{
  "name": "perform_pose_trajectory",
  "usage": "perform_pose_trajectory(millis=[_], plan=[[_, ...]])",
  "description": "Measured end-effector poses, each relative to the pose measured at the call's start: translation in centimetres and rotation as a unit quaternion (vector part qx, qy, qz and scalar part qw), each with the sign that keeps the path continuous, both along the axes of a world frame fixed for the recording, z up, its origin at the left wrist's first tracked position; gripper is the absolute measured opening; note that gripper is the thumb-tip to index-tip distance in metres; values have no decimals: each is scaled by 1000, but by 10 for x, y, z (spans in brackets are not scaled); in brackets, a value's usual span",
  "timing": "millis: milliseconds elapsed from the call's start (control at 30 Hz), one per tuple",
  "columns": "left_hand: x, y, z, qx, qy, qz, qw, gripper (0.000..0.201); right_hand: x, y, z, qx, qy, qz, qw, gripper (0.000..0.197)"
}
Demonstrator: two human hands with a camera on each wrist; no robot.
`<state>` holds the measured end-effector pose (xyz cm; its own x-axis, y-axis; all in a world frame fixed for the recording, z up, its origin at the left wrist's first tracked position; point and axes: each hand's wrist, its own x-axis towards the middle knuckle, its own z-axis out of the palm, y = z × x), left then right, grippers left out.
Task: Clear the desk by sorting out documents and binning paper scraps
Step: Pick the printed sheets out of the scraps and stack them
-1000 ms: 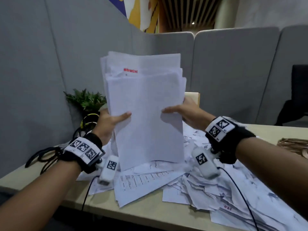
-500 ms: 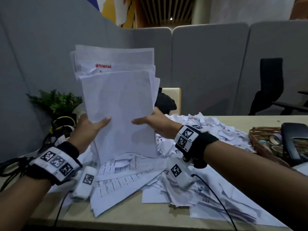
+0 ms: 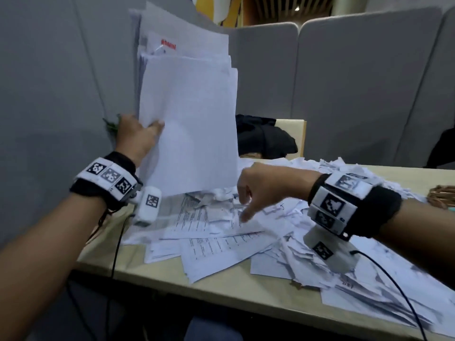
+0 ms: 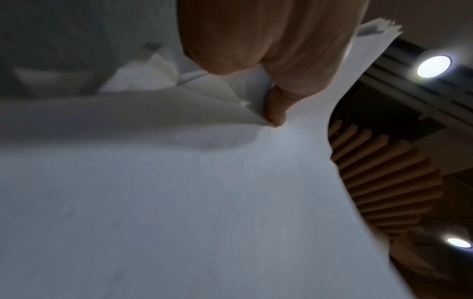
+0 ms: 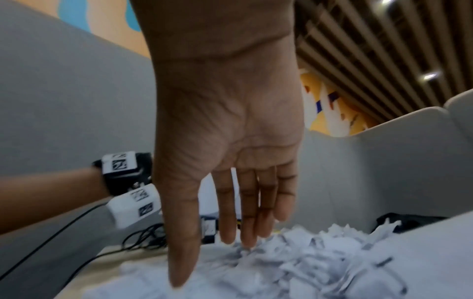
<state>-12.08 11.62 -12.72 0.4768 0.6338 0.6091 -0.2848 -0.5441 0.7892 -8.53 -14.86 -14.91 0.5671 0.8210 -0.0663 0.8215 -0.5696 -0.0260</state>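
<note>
My left hand [image 3: 138, 136] grips an upright stack of white documents [image 3: 187, 114] by its left edge, above the desk's left side. In the left wrist view the thumb [image 4: 277, 109] pinches the sheets of that stack [image 4: 179, 202]. My right hand [image 3: 256, 190] is off the stack and hangs open, fingers pointing down over the loose printed sheets [image 3: 216, 244] and torn paper scraps [image 3: 302, 257] on the desk. The right wrist view shows that right hand [image 5: 235, 202] with straight fingers just above the scraps [image 5: 294, 263], holding nothing.
The beige desk [image 3: 221, 284] is edged by grey partition panels [image 3: 357, 94]. A black bag [image 3: 263, 139] sits behind the papers, a woven basket [image 3: 440, 195] at far right. Black cables [image 5: 143, 238] lie at the desk's left end, by a plant [image 3: 112, 124].
My right hand has let go of the stack and dropped towards the papers on the desk. The left hand now holds the stack alone, raised and shifted left.
</note>
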Motion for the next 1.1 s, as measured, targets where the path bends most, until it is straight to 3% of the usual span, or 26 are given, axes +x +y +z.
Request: perform_pose_trajectory(millis=[100, 167, 233, 333, 433, 500, 600, 667, 833, 967, 1067, 1100], plan=[[-8, 9, 0, -16, 28, 19, 999, 31, -18, 8, -20, -93, 11, 74, 993, 66], [-9, 13, -4, -41, 35, 16, 998, 33, -23, 13, -36, -141, -41, 113, 983, 82], [-13, 14, -9, -65, 51, 10, 997, 42, -28, 15, -49, -154, -88, 158, 971, 85], [-16, 22, -16, -102, 86, 1, 991, 66, -33, 17, -58, -142, -144, 189, 961, 75], [-19, 24, -17, -130, 96, -4, 987, 71, -40, 19, -62, -121, -216, 198, 948, 37], [-20, 25, -15, -136, 102, 14, 985, 66, -37, 21, -57, -80, -237, 184, 951, 18], [-11, 32, -9, -133, 92, 28, 986, 64, -6, 15, -24, 46, -190, 89, 977, 23], [-3, 30, -2, -127, 91, 32, 987, 63, 29, 2, 2, 149, -151, 18, 977, 34], [53, 35, 18, -128, 122, 33, 984, 60, 110, -33, 37, 286, -86, -42, 953, 41], [116, 50, 31, -72, 149, 29, 986, 34, 166, -62, 67, 372, -60, -48, 925, 39], [149, 57, 33, -71, 172, -13, 982, 42, 199, -82, 83, 447, -51, -58, 891, 45], [153, 58, 33, -90, 183, -32, 978, 54, 203, -87, 86, 466, -51, -67, 881, 44]])
